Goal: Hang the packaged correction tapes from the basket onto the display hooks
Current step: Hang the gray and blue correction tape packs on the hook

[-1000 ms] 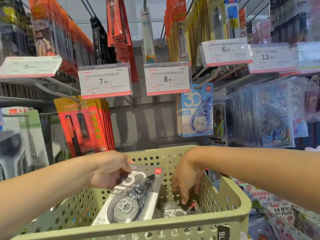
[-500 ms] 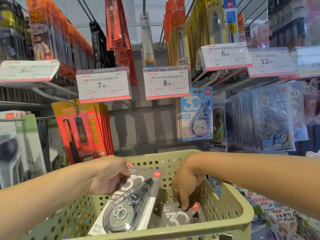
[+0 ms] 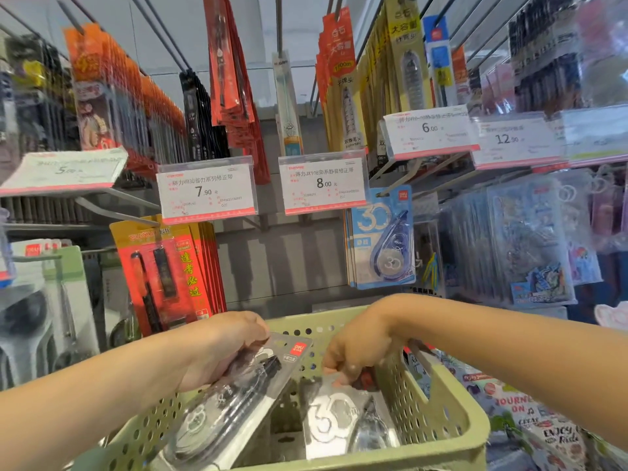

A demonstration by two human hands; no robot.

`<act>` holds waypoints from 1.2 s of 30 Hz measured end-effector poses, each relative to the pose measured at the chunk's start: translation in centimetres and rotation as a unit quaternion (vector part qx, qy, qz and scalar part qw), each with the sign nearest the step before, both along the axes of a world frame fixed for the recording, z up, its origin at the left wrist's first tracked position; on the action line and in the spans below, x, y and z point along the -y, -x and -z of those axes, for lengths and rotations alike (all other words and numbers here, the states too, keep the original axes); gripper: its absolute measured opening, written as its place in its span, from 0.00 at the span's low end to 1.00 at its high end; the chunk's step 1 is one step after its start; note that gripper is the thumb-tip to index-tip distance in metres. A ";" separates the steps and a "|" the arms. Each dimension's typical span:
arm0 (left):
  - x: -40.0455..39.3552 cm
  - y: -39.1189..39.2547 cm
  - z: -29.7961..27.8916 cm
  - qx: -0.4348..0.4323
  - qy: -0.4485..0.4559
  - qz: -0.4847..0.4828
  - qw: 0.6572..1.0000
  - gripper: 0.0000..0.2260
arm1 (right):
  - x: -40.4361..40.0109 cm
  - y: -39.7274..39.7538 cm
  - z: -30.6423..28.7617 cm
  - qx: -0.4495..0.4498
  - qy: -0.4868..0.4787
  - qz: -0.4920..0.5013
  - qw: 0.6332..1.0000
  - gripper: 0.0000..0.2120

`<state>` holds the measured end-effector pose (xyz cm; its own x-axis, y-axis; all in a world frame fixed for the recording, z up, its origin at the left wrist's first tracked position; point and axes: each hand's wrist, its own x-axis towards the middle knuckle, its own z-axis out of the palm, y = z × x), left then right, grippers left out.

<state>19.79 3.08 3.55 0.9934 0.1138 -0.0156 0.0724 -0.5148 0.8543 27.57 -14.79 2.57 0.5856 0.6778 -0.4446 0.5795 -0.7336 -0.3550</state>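
Nearest us, the green basket [image 3: 452,447] sits low in view with both hands inside it. Our left hand [image 3: 221,348] keeps its grip on one grey correction tape pack [image 3: 234,399], tilted over the basket's left side. The change is on the right: half a second ago our right hand [image 3: 356,355] was pressed down among the stock, and now its fingers are pinched on the top edge of a second pack [image 3: 343,419], which has come up off the bottom (its red corner shows under the fingers). So both packs look ready to lift. Farther off, the 7.90 price tag [image 3: 207,190] fronts what seems an empty hook, and blue tape packs [image 3: 382,239] hang far right of it.
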 end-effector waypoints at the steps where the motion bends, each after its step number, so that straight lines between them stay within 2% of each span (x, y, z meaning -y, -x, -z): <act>1: 0.1 0.1 -0.1 0.011 0.002 0.005 1.000 0.09 | 0.2 0.1 -0.4 0.010 -0.020 -0.003 1.000 0.14; 3: 0.1 0.2 -0.3 0.020 -0.003 0.013 1.000 0.07 | 0.5 0.4 -1.3 0.020 -0.061 -0.010 0.998 0.13; 7: 0.4 0.4 -0.8 0.041 -0.052 0.031 0.997 0.20 | 1.6 1.1 -2.9 0.027 -0.154 -0.018 0.987 0.09; 11: 1.6 1.2 -1.5 0.061 -0.091 0.027 0.994 0.11 | 2.9 1.9 -4.2 0.042 -0.225 -0.002 0.973 0.09; 13: 1.9 1.2 -1.9 0.078 -0.109 0.039 0.990 0.11 | 3.5 2.4 -4.8 0.053 -0.254 0.004 0.966 0.10; 17: 2.2 1.3 -3.2 0.119 -0.119 0.070 0.983 0.24 | 4.3 3.3 -5.8 0.054 -0.330 0.012 0.942 0.09; 18: 2.3 1.3 -3.5 0.130 -0.123 0.077 0.981 0.24 | 4.4 3.5 -6.1 0.062 -0.345 0.015 0.936 0.09; 21: 2.7 1.2 -4.5 0.150 -0.088 0.105 0.979 0.14 | 4.8 3.8 -6.6 0.093 -0.384 0.017 0.918 0.08; 24: 3.2 1.5 -5.3 0.161 -0.038 0.169 0.972 0.12 | 5.2 4.5 -7.1 0.111 -0.431 0.031 0.895 0.09; 26: 3.1 1.6 -5.7 0.165 -0.025 0.204 0.965 0.07 | 5.4 4.9 -7.3 0.126 -0.456 0.039 0.880 0.09; 28: 2.8 1.3 -6.0 0.169 -0.030 0.208 0.963 0.09 | 5.4 5.2 -7.3 0.144 -0.478 0.047 0.865 0.08; 31: 2.6 0.9 -6.4 0.179 -0.017 0.192 0.965 0.09 | 5.5 5.1 -6.6 0.140 -0.529 0.073 0.834 0.05; 33: 2.8 1.0 -6.7 0.195 -0.010 0.195 0.961 0.10 | 5.8 5.3 -6.2 0.079 -0.602 0.093 0.789 0.03; 34: 2.8 1.1 -6.8 0.203 -0.006 0.201 0.958 0.14 | 6.0 5.5 -5.9 0.039 -0.638 0.099 0.763 0.03; 35: 2.9 1.1 -6.9 0.208 0.001 0.207 0.956 0.18 | 6.3 5.8 -5.5 0.005 -0.664 0.104 0.741 0.05; 36: 3.1 1.2 -6.9 0.213 0.001 0.214 0.953 0.16 | 6.7 6.1 -5.1 -0.017 -0.677 0.106 0.728 0.09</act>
<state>18.62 -0.01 10.50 0.8652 -0.3031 0.3995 -0.4974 -0.4175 0.7604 21.46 -21.48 7.72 0.7448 0.4053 0.5301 0.4779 0.2305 -0.8476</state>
